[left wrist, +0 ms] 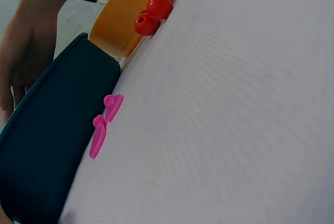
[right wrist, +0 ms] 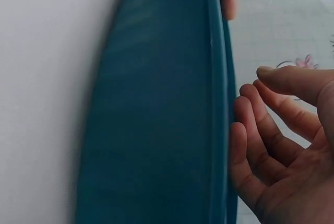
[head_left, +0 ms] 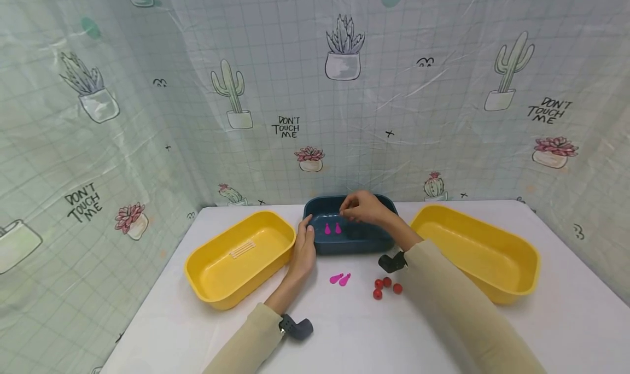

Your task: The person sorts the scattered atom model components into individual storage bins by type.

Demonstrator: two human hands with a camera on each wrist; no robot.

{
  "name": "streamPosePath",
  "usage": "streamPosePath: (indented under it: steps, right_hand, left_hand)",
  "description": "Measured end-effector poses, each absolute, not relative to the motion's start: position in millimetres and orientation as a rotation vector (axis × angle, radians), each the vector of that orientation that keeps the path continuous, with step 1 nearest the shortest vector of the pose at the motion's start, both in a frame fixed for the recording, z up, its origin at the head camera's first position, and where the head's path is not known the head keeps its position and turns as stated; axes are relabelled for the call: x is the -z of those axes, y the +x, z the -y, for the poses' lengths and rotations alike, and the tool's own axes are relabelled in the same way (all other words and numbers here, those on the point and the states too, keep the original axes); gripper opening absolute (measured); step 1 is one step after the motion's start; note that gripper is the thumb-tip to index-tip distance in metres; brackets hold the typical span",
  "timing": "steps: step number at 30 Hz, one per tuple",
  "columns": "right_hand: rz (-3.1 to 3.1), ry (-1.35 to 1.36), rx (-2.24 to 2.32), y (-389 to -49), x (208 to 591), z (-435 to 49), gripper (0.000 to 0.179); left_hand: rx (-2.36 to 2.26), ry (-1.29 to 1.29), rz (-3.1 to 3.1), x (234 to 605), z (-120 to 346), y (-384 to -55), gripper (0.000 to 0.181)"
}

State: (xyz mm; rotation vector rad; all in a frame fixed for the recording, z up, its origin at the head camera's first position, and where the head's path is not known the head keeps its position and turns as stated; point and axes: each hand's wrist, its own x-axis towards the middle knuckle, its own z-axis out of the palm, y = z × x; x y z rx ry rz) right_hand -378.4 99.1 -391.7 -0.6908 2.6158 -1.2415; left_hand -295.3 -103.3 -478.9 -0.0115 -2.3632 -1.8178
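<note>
White table (head_left: 349, 330): dark blue tray (head_left: 351, 247) near far edge, long axis left-right. Left hand (head_left: 304, 247): fingers extended against tray's left end. Right hand (head_left: 365, 207): over tray, fingers curved; cannot tell if pinching anything. Inside, two pink pieces (head_left: 338, 229), narrow ends pointing away.

Bin: A dark blue-green, oblong plastic bin (head_left: 354, 247) with rounded corners is sitting upright, the left hand (head_left: 303, 248) touching its left end.
Inside pair: Two bright pink, pear-shaped pieces (head_left: 327, 230) are lying side by side on the bin's floor near the right hand (head_left: 365, 207), narrow ends pointing toward the far wall.
Outside pair: Two matching pink pieces (head_left: 335, 279) are resting close together just in front, narrow ends slanting right.
</note>
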Motion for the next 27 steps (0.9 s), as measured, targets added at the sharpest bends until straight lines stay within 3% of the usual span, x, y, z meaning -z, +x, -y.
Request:
streamPosePath:
  steps: [27]
  right_hand:
    - [-2.567, -0.781, 1.282, -294, 389, -118, 0.01]
  left_hand:
    - [1.823, -0.012, 2.353, 476, 102, -292, 0.052]
